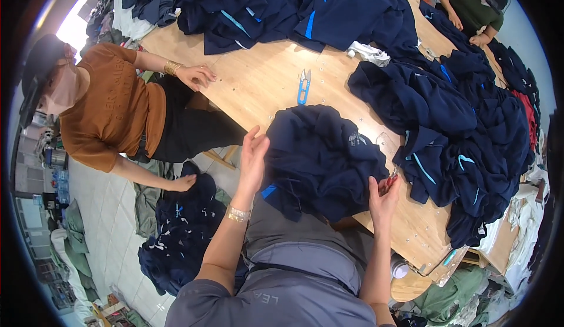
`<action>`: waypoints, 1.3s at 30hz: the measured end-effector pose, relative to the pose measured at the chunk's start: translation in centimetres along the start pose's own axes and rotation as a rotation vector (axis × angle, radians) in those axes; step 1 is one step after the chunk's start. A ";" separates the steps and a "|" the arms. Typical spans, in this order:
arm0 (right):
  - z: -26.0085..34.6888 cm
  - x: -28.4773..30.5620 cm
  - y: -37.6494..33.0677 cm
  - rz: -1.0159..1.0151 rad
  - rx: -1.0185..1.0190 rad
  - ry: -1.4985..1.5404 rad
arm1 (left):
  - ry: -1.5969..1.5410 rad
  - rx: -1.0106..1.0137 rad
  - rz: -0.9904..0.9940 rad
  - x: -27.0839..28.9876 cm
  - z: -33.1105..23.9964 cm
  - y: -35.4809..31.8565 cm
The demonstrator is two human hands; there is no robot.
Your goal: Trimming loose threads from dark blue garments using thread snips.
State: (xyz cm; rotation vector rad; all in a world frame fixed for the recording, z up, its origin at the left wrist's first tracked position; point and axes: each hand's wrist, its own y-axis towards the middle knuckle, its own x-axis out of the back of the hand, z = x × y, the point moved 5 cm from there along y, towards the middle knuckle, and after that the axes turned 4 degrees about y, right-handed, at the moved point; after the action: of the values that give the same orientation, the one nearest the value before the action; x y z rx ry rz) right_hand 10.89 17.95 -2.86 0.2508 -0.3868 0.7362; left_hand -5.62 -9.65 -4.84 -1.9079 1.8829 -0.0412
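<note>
A bunched navy garment (320, 156) lies at the table's near edge in front of me, partly over my lap, with a bright blue patch at its lower left. At its left side my left hand (254, 156) is raised, fingers stretched and holding nothing. My right hand (383, 198) is at the garment's right edge, closed around small red-handled snips (392, 180), most of which the fingers hide. Beyond the garment, blue thread snips (304, 87) rest on the wooden table (252, 86).
Large navy garment piles cover the far side (294, 9) and right side (440, 109) of the table. A person in a brown top (114, 109) stands at left; another in dark green (470, 4) works far right. More navy garments (185, 233) lie low at left.
</note>
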 end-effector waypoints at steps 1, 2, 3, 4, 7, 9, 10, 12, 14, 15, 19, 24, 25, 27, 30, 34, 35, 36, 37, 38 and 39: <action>0.0 0.0 0.1 -0.003 0.008 -0.001 | 0.234 -0.200 0.106 -0.3 -1.5 -1.2; 0.2 0.0 0.1 -0.001 0.006 -0.003 | 0.468 -0.400 0.214 -0.5 -2.6 -2.1; 0.6 0.0 0.0 -0.034 0.026 0.004 | 0.885 -0.603 0.262 -0.5 -3.6 -2.6; 1.1 0.0 -0.1 -0.067 0.046 0.010 | 0.885 -0.601 0.261 -0.5 -3.7 -3.0; 2.5 -0.3 -0.3 -0.079 0.051 0.073 | 1.335 -0.758 0.361 -1.9 -3.7 -4.6; 3.5 -0.8 -0.7 -0.007 0.037 0.139 | 1.335 -0.769 0.381 -1.8 -3.1 -4.1; 4.2 -1.3 -1.1 0.060 0.021 0.202 | 1.332 -0.779 0.407 -1.9 -2.8 -3.8; 6.9 -2.4 -1.8 0.129 0.227 0.204 | 1.194 -0.678 0.469 -2.4 -2.9 -3.5; 7.8 -4.0 -2.9 0.297 0.267 0.233 | 1.052 -0.581 0.539 -3.6 -3.3 -3.6; 8.5 -4.6 -2.8 0.313 0.348 0.179 | 0.829 -0.474 0.606 -4.1 -3.7 -3.7; 9.5 -5.6 -2.0 0.336 0.294 0.143 | 0.324 -0.142 0.724 -4.9 -3.0 -3.9; 9.3 -5.2 -1.0 0.236 0.281 0.123 | -0.154 0.166 0.633 -6.0 -1.1 -4.0; 9.8 -4.7 -1.0 0.171 0.364 0.094 | -0.154 0.165 0.646 -6.3 -1.0 -4.1; 9.7 -4.4 -0.9 0.177 0.366 0.120 | -0.123 0.114 0.644 -6.8 -1.2 -4.2; 10.8 -3.8 -0.9 0.218 0.340 0.206 | -0.181 0.140 0.743 -7.6 -1.5 -4.6; 12.5 -4.2 -1.0 0.284 0.447 0.365 | -0.136 0.139 0.771 -8.1 -1.4 -5.0; 13.1 -4.4 -1.0 0.310 0.461 0.385 | -0.099 0.116 0.772 -8.1 -1.4 -5.1; 13.5 -4.6 -1.0 0.352 0.463 0.373 | -0.062 0.094 0.771 -8.1 -1.4 -5.2; 13.8 -4.9 -0.9 0.368 0.500 0.313 | -0.063 0.094 0.773 -8.2 -1.4 -5.3; 13.9 -5.2 -0.8 0.383 0.536 0.253 | 0.005 0.028 0.751 -8.4 -1.7 -5.4; 13.7 -5.3 -0.9 0.385 0.539 0.254 | 0.072 -0.040 0.725 -8.4 -1.9 -5.4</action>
State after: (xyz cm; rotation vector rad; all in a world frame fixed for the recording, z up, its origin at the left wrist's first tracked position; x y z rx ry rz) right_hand 4.49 9.27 7.18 0.5922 0.0174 1.2343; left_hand -1.71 -2.46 1.17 -1.1545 2.5214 0.1589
